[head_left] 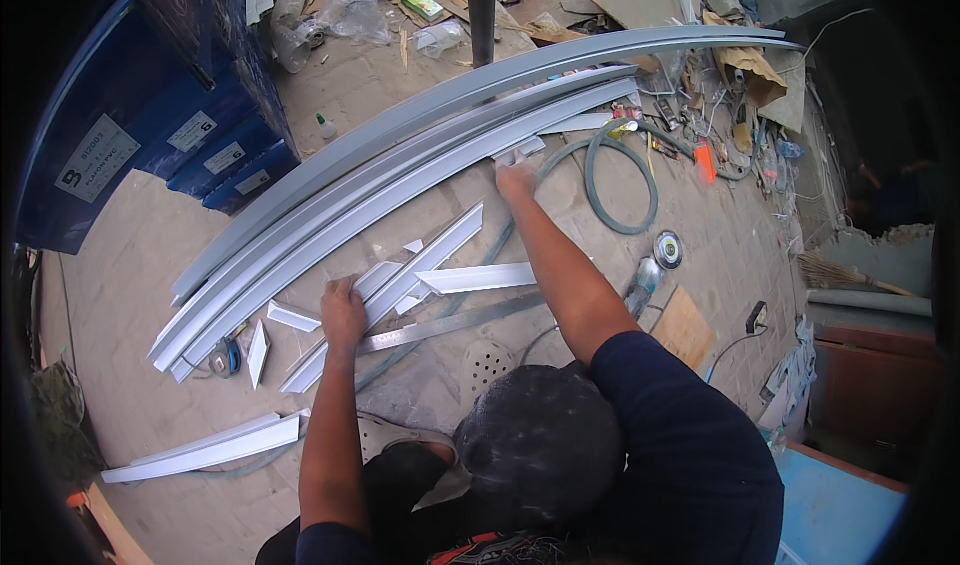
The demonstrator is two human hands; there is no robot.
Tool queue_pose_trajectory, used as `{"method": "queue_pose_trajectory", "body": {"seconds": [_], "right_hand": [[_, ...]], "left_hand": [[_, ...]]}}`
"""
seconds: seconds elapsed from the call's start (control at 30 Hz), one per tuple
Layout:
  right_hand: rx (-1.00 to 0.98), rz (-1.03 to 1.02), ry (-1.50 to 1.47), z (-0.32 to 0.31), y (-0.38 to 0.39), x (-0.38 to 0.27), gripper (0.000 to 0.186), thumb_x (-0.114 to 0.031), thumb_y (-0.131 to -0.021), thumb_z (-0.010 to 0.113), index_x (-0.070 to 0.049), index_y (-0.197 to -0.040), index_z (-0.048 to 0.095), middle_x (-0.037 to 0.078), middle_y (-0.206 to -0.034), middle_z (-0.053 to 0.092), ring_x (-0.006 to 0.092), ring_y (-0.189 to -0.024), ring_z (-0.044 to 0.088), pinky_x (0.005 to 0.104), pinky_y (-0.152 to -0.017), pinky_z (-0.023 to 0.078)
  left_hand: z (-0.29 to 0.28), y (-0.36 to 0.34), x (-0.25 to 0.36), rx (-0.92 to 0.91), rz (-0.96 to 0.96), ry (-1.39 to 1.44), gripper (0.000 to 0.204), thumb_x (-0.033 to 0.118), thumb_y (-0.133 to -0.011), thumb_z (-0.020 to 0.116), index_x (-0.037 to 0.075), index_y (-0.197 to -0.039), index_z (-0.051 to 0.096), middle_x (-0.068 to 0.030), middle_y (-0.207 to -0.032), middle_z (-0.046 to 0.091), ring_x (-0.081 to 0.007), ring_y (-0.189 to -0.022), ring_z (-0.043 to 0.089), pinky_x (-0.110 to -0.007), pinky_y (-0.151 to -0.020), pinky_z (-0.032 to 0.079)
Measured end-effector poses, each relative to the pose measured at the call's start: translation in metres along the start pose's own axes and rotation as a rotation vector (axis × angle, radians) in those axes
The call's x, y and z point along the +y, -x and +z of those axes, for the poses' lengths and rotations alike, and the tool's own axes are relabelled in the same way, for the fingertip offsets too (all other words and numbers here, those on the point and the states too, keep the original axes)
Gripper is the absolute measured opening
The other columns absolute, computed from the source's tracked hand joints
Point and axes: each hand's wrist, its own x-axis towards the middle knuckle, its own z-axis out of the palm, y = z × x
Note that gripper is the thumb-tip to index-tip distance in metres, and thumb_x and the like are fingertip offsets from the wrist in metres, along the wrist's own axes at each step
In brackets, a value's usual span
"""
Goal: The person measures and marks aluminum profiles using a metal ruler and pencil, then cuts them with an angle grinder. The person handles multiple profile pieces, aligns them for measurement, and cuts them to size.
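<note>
My left hand (pixel 343 313) is closed at the end of a short white profile piece (pixel 380 276), its fingertips partly hidden. My right hand (pixel 516 179) reaches farther out, fingers bent around a small white profile offcut (pixel 530 146) beside the long profiles; its grip is slightly blurred. Between my hands lie a mitre-cut white profile (pixel 435 253) and another angled piece (pixel 480 278). A steel ruler (pixel 450 324) rests slantwise below them. Long white profiles (pixel 400 170) stretch across the floor beyond both hands. Smaller offcuts (pixel 258 353) lie to the left.
An angle grinder (pixel 648 280) lies right of my right arm, near a wooden board (pixel 684 327). A grey hose (pixel 650 210) loops across the floor. Blue boxes (pixel 150 115) stand at far left, a tape measure (pixel 226 358) nearer. Debris (pixel 560 5) and a metal pole (pixel 481 15) are at the back.
</note>
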Motion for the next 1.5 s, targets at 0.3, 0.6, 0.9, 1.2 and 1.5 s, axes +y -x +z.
{"method": "queue_pose_trajectory", "body": {"seconds": [0.3, 0.6, 0.9, 1.2, 1.5], "right_hand": [[-0.05, -0.462, -0.041, -0.067, 0.097, 0.015, 0.046, -0.019, -0.105, 0.062, -0.001, -0.147, 0.066, 0.024, -0.138, 0.072, 0.0349, -0.123, 0.072, 0.0419, -0.11, 0.054], [-0.128, -0.482, -0.203, -0.108, 0.257, 0.092, 0.043, 0.003, -0.105, 0.052, -0.007, -0.142, 0.071, 0.016, -0.118, 0.078, 0.0208, -0.083, 0.076, 0.0352, -0.082, 0.06], [-0.213, -0.698, 0.24, -0.133, 0.29, 0.104, 0.037, -0.021, -0.096, 0.075, -0.011, -0.132, 0.074, 0.011, -0.109, 0.073, 0.0312, -0.112, 0.067, 0.0461, -0.102, 0.049], [-0.287, -0.983, 0.212, -0.084, 0.29, 0.094, 0.027, -0.022, -0.095, 0.071, -0.015, -0.119, 0.079, 0.006, -0.109, 0.069, 0.0274, -0.115, 0.064, 0.0444, -0.105, 0.044], [-0.399, -0.845, 0.135, -0.08, 0.306, 0.091, 0.018, -0.014, -0.092, 0.065, -0.011, -0.107, 0.075, 0.015, -0.106, 0.072, 0.0388, -0.103, 0.071, 0.0545, -0.091, 0.053]], "left_hand": [[-0.007, 0.03, 0.001, -0.098, -0.032, 0.054, 0.036, 0.014, -0.091, 0.075, 0.006, -0.126, 0.073, -0.0252, -0.124, 0.065, -0.0469, -0.117, 0.066, -0.051, -0.106, 0.054], [-0.032, 0.023, 0.0, -0.023, -0.029, 0.011, 0.035, 0.013, -0.084, 0.076, 0.001, -0.117, 0.069, -0.0254, -0.116, 0.063, -0.0459, -0.108, 0.065, -0.052, -0.097, 0.054], [-0.069, 0.048, -0.001, -0.158, -0.052, 0.069, 0.035, 0.022, -0.093, 0.078, 0.001, -0.12, 0.072, -0.0221, -0.098, 0.079, -0.0339, -0.09, 0.077, -0.045, -0.083, 0.058], [-0.067, 0.1, -0.063, -0.094, -0.08, 0.033, 0.04, 0.025, -0.093, 0.08, 0.002, -0.125, 0.075, -0.0185, -0.09, 0.078, -0.0335, -0.081, 0.075, -0.045, -0.078, 0.057], [-0.066, 0.094, -0.059, -0.206, -0.141, -0.08, 0.037, 0.026, -0.092, 0.081, 0.0, -0.118, 0.078, -0.0179, -0.088, 0.078, -0.0309, -0.079, 0.075, -0.045, -0.075, 0.056]]}}
